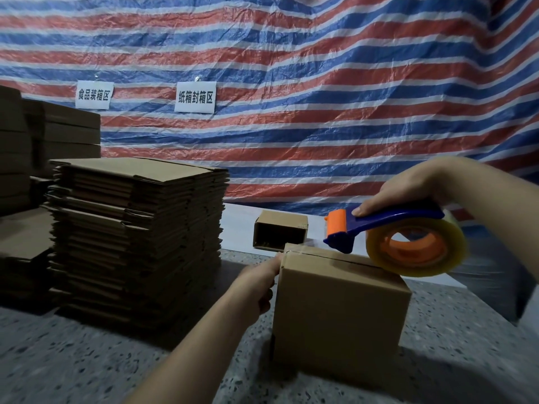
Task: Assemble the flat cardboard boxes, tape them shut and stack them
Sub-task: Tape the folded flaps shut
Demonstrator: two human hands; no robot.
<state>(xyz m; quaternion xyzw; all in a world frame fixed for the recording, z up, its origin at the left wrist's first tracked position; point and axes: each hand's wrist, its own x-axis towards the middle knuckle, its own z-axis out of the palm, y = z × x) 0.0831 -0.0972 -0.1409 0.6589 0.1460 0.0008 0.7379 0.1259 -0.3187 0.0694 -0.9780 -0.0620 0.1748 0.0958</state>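
Left hand [260, 282] presses the box [338, 310], fingers seemingly straight; right hand [408, 191] grips the tape dispenser [388, 237].

The speckled grey worktop [87, 360] carries a closed cardboard box [338, 316], with a tall stack of flat boxes [137, 237] to its left and an open box [280, 230] lying on its side behind it.

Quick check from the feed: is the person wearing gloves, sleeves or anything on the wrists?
No. The left hand and right hand are both bare: no gloves, rings or watch show. Both forearms are uncovered as far as the frame reaches, with no sleeve edge in view.
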